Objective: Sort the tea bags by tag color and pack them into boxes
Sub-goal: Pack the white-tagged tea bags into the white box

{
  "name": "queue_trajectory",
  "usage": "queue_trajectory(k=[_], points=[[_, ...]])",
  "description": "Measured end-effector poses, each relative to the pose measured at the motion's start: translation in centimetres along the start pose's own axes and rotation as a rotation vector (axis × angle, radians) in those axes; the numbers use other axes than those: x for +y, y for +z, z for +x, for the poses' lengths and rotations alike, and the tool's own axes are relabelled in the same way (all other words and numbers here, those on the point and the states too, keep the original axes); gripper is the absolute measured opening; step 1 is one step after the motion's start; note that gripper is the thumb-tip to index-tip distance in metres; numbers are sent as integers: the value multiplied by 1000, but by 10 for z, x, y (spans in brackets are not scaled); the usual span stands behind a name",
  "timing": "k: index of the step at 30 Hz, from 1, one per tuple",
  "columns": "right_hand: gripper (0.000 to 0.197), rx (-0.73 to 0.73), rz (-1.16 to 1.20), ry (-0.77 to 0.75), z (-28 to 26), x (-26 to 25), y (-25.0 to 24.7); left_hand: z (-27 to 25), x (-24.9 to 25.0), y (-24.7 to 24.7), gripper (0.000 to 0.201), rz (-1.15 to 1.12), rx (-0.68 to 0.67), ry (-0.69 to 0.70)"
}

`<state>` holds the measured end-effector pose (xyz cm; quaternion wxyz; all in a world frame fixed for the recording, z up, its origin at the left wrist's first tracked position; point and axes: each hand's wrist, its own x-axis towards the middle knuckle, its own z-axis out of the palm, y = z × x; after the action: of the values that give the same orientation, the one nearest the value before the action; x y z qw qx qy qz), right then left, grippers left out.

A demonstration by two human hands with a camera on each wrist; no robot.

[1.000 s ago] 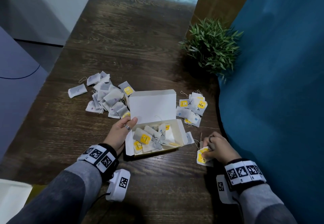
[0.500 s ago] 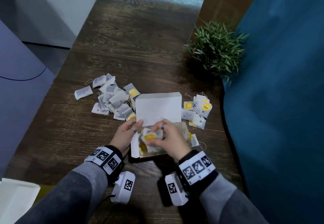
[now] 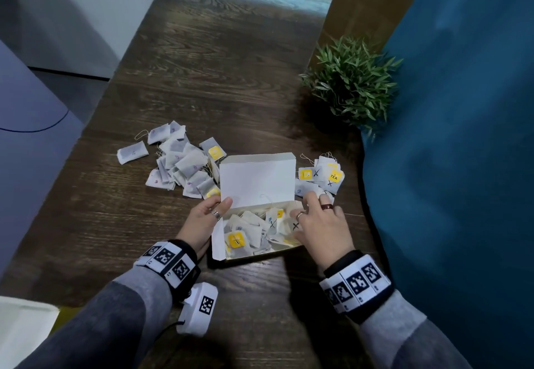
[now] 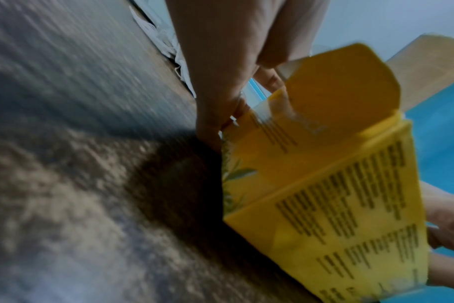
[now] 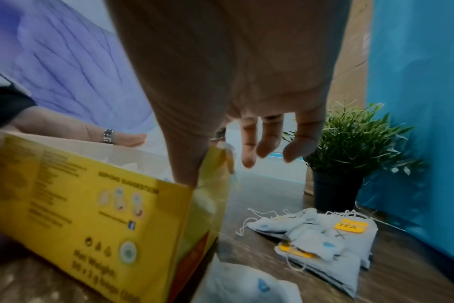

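Observation:
An open tea box (image 3: 257, 179), yellow outside (image 5: 91, 205) and white inside, sits on the dark wooden table with its lid raised. Several tea bags (image 3: 248, 230) lie in it, one showing a yellow tag. My left hand (image 3: 219, 209) grips the box's left end, its fingers pinching the side flap (image 4: 311, 98). My right hand (image 3: 306, 207) hovers over the box's right end, fingers (image 5: 268, 141) spread and holding nothing. A small pile of yellow-tagged tea bags (image 3: 320, 176) lies just right of the box. A bigger mixed pile (image 3: 179, 163) lies to its left.
A potted green plant (image 3: 349, 85) stands behind the right pile, against a blue wall (image 3: 462, 166) along the table's right side. One loose tea bag (image 5: 246, 287) lies by the box's right end. A white object (image 3: 20, 328) sits at the bottom left corner.
My right hand carried a yellow-tagged tea bag from the table right of the box to over the box, let it go there, and now sits empty at the box's right end.

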<state>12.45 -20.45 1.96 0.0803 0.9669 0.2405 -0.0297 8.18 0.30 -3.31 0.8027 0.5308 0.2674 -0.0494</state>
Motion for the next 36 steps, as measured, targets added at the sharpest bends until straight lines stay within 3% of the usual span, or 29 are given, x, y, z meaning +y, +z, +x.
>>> queue_trajectory(k=[5,9,11,14,16,19,21,22,25,28,31,34,36], points=[[29,35,93,55,1,-2,-8,-2,2,1,15,10,-8,-5],[14,150,317,58,0,-2,-21,-3,3,1,21,13,3,-6],[9,17,456,46,3,-5,-26,-3,3,1,25,19,-4,-3],[26,-109,392,46,3,-6,-17,-3,2,1,17,14,-5,-2],[25,47,414,101,2,0,-15,-3,1,1,13,2,-1,3],[12,222,668,315,5,30,-7,-4,0,1,15,-24,-9,17],[5,145,839,435,8,56,6,-4,1,1,29,-45,-11,24],[2,20,878,465,8,65,13,-4,1,1,31,-54,-6,23],[24,-337,873,385,2,73,39,-5,1,0,18,-58,27,32],[38,-296,844,261,-1,60,56,-6,1,-7,13,-35,54,49],[33,-292,725,194,5,52,61,-7,2,-15,13,-41,78,72],[24,-306,635,202,12,53,58,-6,1,-19,13,-22,85,80],[22,-219,731,268,17,56,52,-6,1,-18,13,-14,80,71]])
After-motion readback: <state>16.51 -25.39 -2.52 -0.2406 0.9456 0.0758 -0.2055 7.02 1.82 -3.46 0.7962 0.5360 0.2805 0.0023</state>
